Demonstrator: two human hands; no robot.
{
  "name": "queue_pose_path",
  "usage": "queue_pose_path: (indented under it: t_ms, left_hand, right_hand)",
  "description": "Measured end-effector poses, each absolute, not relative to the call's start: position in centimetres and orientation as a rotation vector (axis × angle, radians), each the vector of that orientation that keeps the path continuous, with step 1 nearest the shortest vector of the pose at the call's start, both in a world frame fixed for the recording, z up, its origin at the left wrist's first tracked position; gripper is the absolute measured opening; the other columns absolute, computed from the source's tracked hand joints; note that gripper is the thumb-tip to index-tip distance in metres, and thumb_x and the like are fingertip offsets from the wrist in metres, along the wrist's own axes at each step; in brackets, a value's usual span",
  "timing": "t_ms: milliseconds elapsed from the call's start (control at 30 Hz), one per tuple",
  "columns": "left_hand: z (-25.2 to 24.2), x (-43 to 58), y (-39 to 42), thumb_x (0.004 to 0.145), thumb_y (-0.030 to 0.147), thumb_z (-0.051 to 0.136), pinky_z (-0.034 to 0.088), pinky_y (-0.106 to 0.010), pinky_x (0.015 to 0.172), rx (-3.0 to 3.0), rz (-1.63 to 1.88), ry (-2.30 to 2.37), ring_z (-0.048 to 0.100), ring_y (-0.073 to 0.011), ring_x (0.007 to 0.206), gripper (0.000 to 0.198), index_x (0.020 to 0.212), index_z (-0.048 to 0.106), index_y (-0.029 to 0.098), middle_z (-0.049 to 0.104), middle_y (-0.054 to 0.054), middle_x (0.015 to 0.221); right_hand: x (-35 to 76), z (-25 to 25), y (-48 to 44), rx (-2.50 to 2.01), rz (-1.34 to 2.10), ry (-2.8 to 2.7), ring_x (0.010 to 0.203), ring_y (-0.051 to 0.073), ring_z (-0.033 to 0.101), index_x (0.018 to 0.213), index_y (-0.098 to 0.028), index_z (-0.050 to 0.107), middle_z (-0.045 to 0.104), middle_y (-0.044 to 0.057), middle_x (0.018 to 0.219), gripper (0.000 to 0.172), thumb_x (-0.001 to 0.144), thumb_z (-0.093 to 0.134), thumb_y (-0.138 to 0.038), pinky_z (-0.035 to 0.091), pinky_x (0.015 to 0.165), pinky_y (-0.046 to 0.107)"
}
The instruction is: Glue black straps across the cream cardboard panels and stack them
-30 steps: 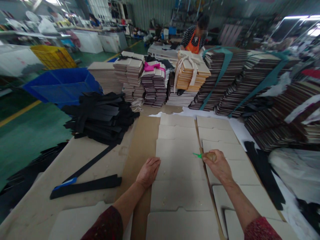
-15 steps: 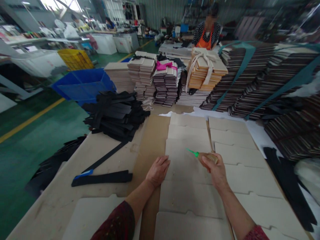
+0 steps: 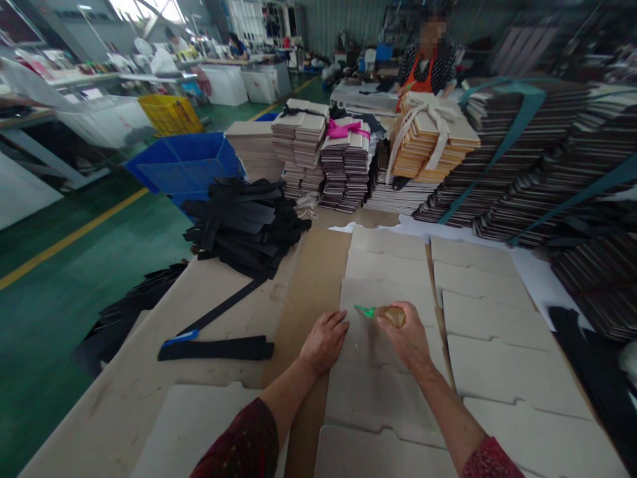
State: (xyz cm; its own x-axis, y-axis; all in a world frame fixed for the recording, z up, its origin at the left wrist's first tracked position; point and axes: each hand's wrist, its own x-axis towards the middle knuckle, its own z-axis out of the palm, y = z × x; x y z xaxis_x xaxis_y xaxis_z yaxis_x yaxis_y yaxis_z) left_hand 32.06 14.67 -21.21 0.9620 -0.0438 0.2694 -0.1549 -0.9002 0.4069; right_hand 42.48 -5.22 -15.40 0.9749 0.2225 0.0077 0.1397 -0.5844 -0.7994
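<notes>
My right hand (image 3: 411, 340) is wrapped around a squeeze glue bottle (image 3: 395, 316) with a brownish body and a green nozzle (image 3: 364, 311). The nozzle points left, over a pale board (image 3: 393, 295) in the middle column; whether its tip touches the surface I cannot tell. At that column's left edge, my left hand (image 3: 324, 342) lies with its fingers stretched out, partly on the board and holding nothing. The boards overlap in a row running away from me, each with a small notched edge. A second column of boards (image 3: 502, 365) lies to the right.
Black strips (image 3: 243, 222) are heaped at the table's left edge, near a blue-handled tool (image 3: 182, 337). Tied board stacks (image 3: 343, 166) line the back, with taller strapped stacks (image 3: 512, 146) at right. A blue bin (image 3: 186, 162) stands left. A person (image 3: 428, 66) works beyond.
My right hand has carried the glue bottle left, bringing its nozzle closer to my left hand. The whole view has shifted slightly, so the surroundings appear further right.
</notes>
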Motion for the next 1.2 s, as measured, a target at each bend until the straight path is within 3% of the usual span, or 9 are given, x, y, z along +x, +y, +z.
queue_pose_path:
  t_ms: [400, 700, 833, 900, 967, 1067, 1200]
  left_hand:
    - [-21.7, 32.0, 14.8, 0.095, 0.021, 0.049, 0.046, -0.049, 0.106, 2.665, 0.362, -0.142, 0.048, -0.0266, 0.124, 0.028, 0.12, 0.063, 0.02, 0.057, -0.009, 0.137]
    - [-21.6, 32.0, 14.8, 0.095, 0.021, 0.048, 0.045, -0.05, 0.107, 2.642, 0.374, -0.161, 0.049, -0.0268, 0.124, 0.028, 0.119, 0.063, 0.019, 0.057, -0.01, 0.137]
    - [-21.5, 32.0, 14.9, 0.095, 0.02, 0.048, 0.045, -0.047, 0.107, 2.619, 0.385, -0.161, 0.049, -0.0259, 0.123, 0.028, 0.118, 0.064, 0.019, 0.058, -0.009, 0.136]
    - [-21.4, 31.9, 14.9, 0.094, 0.019, 0.049, 0.046, -0.048, 0.107, 2.608, 0.396, -0.163, 0.05, -0.026, 0.123, 0.027, 0.117, 0.064, 0.02, 0.059, -0.009, 0.134]
    - [-21.2, 31.8, 14.8, 0.094, 0.019, 0.048, 0.048, -0.048, 0.105, 2.596, 0.415, -0.151, 0.053, -0.0248, 0.121, 0.027, 0.117, 0.064, 0.021, 0.06, -0.009, 0.131]
    - [-20.8, 32.1, 14.7, 0.097, 0.019, 0.043, 0.051, -0.043, 0.1, 2.579, 0.478, -0.032, 0.057, -0.0221, 0.113, 0.029, 0.12, 0.06, 0.019, 0.063, -0.011, 0.123]
    - [-20.0, 35.3, 15.1, 0.097, 0.019, 0.041, 0.052, -0.043, 0.098, 2.602, 0.516, 0.037, 0.057, -0.0226, 0.108, 0.027, 0.115, 0.062, 0.018, 0.063, -0.011, 0.117]
  right_hand:
    - [43.1, -12.8, -5.4, -2.534, 0.03, -0.503, 0.089, 0.021, 0.058, 0.105, -0.026, 0.053, 0.054, 0.002, 0.108, 0.028, 0.082, 0.058, -0.042, 0.042, 0.07, 0.031]
    - [42.5, -13.6, -5.7, -2.401, 0.101, -0.417, 0.089, 0.021, 0.059, 0.104, -0.026, 0.054, 0.056, 0.002, 0.107, 0.032, 0.078, 0.062, -0.043, 0.045, 0.076, 0.034]
    - [42.1, -14.9, -4.7, -2.124, 0.14, -0.176, 0.092, 0.023, 0.059, 0.101, -0.026, 0.06, 0.06, 0.002, 0.103, 0.04, 0.067, 0.072, -0.044, 0.045, 0.082, 0.036]
    - [42.1, -15.6, -4.2, -1.936, 0.16, 0.004, 0.086, 0.024, 0.061, 0.1, -0.025, 0.059, 0.063, 0.002, 0.094, 0.046, 0.064, 0.075, -0.048, 0.048, 0.075, 0.036]
    - [42.3, -16.0, -3.9, -1.813, 0.155, 0.139, 0.074, 0.023, 0.063, 0.104, -0.023, 0.053, 0.064, 0.002, 0.087, 0.051, 0.067, 0.069, -0.054, 0.048, 0.059, 0.032]
    - [43.2, -16.0, -3.9, -1.704, 0.119, 0.236, 0.063, 0.022, 0.063, 0.106, -0.022, 0.047, 0.064, 0.003, 0.083, 0.056, 0.068, 0.065, -0.058, 0.04, 0.042, 0.026]
    - [45.3, -15.0, -4.5, -1.693, 0.054, 0.242, 0.064, 0.019, 0.06, 0.103, -0.021, 0.052, 0.062, 0.001, 0.081, 0.058, 0.061, 0.071, -0.056, 0.041, 0.046, 0.026]
